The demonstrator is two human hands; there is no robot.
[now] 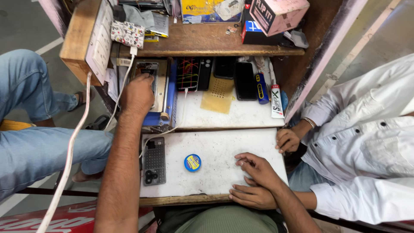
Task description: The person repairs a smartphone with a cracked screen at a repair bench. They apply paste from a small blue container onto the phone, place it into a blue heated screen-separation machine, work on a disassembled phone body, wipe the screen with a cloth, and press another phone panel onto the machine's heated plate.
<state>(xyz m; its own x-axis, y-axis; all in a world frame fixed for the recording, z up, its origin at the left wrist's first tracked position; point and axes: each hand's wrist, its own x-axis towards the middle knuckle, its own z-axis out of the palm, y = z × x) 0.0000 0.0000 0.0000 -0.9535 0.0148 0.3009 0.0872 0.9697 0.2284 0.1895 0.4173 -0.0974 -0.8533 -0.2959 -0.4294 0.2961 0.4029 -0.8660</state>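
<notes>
Left hand (138, 92) stretched out to 11 o'clock, knuckles up, fingers curled down onto a small phone (146, 71) lying flat on a blue-sided heating machine (166, 101) under the shelf (207, 41). Fingertips hidden behind the knuckles, so cannot tell whether gripping the phone or only pressing on it.

Right hand (258, 170) at 4 o'clock, loosely open, palm down on the white desk (215, 181), holding nothing.

By the look of it, a step of working at the phone on the machine, with nothing lifted off yet. Any further move there calls for a steady, flat touch so as not to slide the phone off the plate, and for care with the white cable (69, 151) running close by the left wrist.

On the desk near 7 o'clock, a grey phone (154, 162) lying back up; just beside it toward the middle, a round blue and yellow tin (192, 162). Farther back near 1 o'clock, a row of dark phones (244, 80) and a white tube (276, 101) standing at the edge.

At 3 o'clock, another person in a white shirt (371, 142), one hand (286, 140) at the desk's edge, the other hand (252, 196) touching the near rim just below the right hand. At 9 o'clock, someone's legs in blue jeans (30, 146).
</notes>
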